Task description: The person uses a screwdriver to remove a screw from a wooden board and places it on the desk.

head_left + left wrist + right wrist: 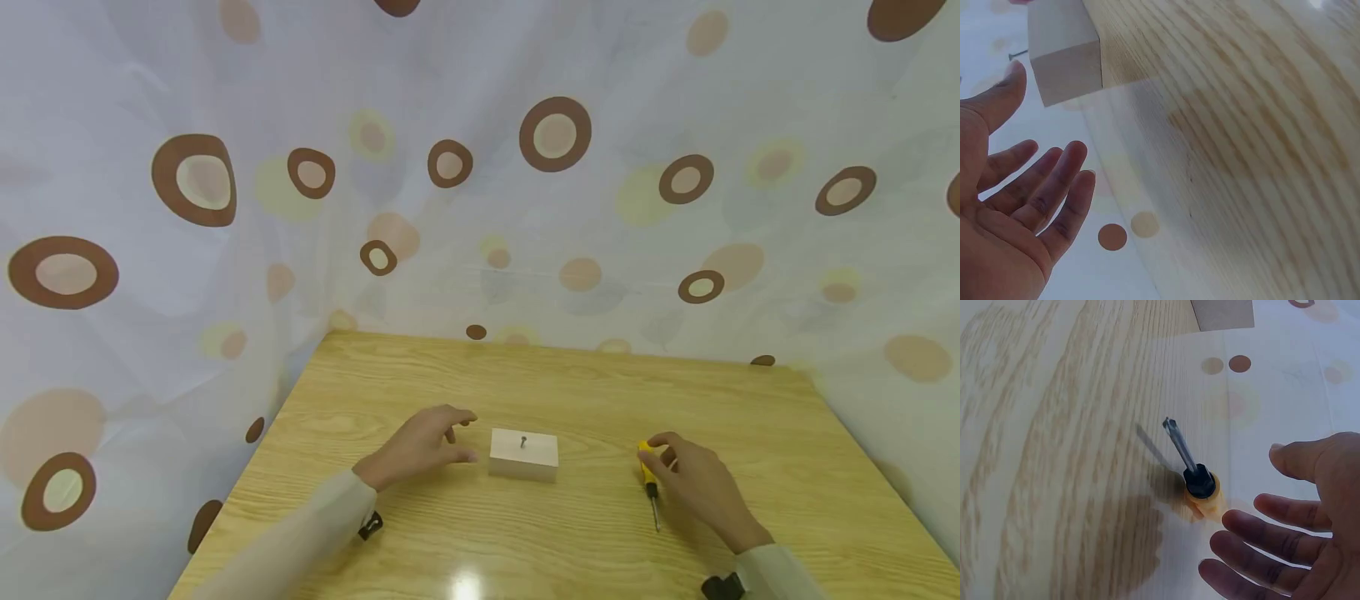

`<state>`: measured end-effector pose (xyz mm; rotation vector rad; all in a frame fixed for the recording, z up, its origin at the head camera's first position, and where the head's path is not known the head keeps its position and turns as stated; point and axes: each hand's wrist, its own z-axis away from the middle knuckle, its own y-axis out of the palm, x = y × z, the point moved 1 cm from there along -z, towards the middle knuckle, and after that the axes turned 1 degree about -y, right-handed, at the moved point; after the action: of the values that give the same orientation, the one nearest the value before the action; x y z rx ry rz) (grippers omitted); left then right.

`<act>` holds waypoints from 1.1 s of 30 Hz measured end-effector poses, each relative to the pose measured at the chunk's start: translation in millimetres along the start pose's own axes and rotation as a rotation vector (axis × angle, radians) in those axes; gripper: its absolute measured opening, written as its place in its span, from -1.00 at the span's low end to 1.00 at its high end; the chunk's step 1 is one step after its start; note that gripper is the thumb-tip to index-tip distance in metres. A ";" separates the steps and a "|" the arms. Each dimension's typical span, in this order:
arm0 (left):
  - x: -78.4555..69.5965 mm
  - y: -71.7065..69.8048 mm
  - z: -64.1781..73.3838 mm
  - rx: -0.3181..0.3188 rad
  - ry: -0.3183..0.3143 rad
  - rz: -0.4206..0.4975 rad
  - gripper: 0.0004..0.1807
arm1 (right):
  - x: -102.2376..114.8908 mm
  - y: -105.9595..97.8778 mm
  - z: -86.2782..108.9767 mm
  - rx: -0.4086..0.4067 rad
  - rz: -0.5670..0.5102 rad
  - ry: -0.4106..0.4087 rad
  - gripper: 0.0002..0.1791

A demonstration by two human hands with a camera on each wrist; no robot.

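A pale wooden block [523, 458] lies on the table, with a small screw [523, 442] standing up from its top face. My left hand [423, 443] hovers just left of the block, fingers spread and apart from it. In the left wrist view, the thumb of that hand [1019, 206] is nearest the block [1066, 56]. To the right lies a screwdriver [648, 468] with a yellow and black handle, its metal tip towards me. Beside the handle is my right hand [697, 483]. The right wrist view shows its loosely bent fingers [1266, 540] beside the screwdriver [1200, 481], not closed round it.
The wood-grain table [450, 375] extends around both hands. A white sheet with brown and beige dots [480, 208] hangs behind the table and at its sides. Black straps [723, 586] sit at the wrists below the light sleeves.
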<state>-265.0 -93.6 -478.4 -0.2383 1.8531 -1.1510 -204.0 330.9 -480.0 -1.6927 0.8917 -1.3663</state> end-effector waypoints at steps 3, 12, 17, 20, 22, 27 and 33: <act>-3.7 4.2 -3.6 0.012 0.009 0.007 -0.25 | -1.4 3.0 -0.6 0.010 -0.009 0.005 -0.46; -11.5 17.0 -10.0 0.037 0.019 -0.045 -0.27 | -4.1 9.3 -2.1 0.037 -0.010 0.000 -0.44; -15.0 22.1 -12.7 0.036 0.030 -0.062 -0.29 | -4.1 9.9 -1.6 0.045 -0.011 -0.005 -0.42; -14.8 24.6 -14.5 0.033 0.036 -0.074 -0.33 | -3.6 9.8 -2.9 0.063 -0.017 -0.004 -0.39; -14.5 26.2 -15.7 0.028 0.039 -0.083 -0.35 | -4.0 10.1 -4.9 0.075 -0.018 -0.005 -0.38; -13.8 29.0 -18.2 0.016 0.045 -0.095 -0.36 | -7.6 11.9 -10.9 0.086 -0.034 0.000 -0.42; -13.9 29.7 -18.7 0.013 0.047 -0.090 -0.39 | -8.0 10.8 -16.3 0.100 -0.057 0.014 -0.44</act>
<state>-263.3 -58.0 -490.9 -0.2927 1.8917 -1.2394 -222.0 330.8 -491.0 -1.6452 0.7751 -1.4384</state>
